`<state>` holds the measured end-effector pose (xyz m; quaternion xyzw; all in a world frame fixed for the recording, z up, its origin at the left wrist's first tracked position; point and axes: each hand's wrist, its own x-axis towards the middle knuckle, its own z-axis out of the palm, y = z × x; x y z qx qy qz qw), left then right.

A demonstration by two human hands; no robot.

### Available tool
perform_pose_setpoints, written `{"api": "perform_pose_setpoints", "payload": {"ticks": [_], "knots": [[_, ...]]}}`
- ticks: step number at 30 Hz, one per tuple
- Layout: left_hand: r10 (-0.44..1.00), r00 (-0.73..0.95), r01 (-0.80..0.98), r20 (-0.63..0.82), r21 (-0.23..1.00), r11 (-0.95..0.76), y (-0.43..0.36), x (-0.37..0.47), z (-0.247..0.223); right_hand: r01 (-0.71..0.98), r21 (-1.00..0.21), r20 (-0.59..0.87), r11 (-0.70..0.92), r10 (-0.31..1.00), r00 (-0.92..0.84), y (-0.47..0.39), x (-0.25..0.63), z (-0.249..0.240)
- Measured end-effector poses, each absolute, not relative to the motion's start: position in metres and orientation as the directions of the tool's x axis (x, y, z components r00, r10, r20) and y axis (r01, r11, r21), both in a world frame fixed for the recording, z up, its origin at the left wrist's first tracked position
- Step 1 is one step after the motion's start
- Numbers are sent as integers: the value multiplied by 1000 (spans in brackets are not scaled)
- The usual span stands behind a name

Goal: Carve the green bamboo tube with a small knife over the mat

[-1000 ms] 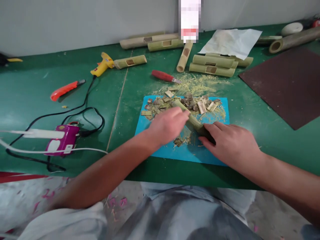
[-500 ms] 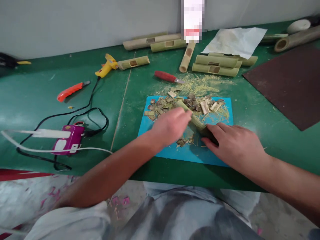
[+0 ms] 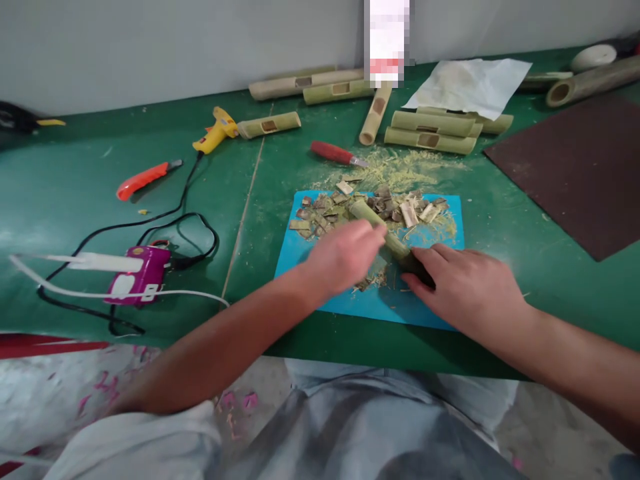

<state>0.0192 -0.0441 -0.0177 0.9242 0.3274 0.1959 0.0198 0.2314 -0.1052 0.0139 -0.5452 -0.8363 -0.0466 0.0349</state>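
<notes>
Pinning a short green bamboo tube flat on the blue cutting mat, the right hand clamps its near end while the left hand closes around its middle, steadying it.

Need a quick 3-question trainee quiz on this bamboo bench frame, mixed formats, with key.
1. True or false: both hands touch the bamboo piece lying on the blue mat.
2. Which tool lies nearest the mat's far edge? A) yellow glue gun B) red-handled knife C) orange cutter
3. Fill in: the bamboo chips are piled on the mat's ____ edge.

Key:
1. True: left hand covers its middle, right hand its near end.
2. B
3. far
</notes>
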Motion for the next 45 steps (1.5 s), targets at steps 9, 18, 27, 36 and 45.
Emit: {"api": "perform_pose_setpoints", "payload": {"ticks": [9,18,27,36,45], "knots": [[574,750,564,328,136,-814,-40,14,-16,919,43,40,392,918,-393,-106,230,16],[540,760,514,362,174,-840,-38,11,-16,914,48,90,403,910,-406,-106,231,13],[573,710,570,410,144,-809,-38,15,-18,913,37,86,405,909,-407,-106,232,14],[653,655,629,381,204,-750,-40,16,-14,914,37,87,404,910,-406,-106,231,14],[601,655,589,458,190,-786,-21,3,-20,914,33,74,405,911,-406,-106,231,13]]}}
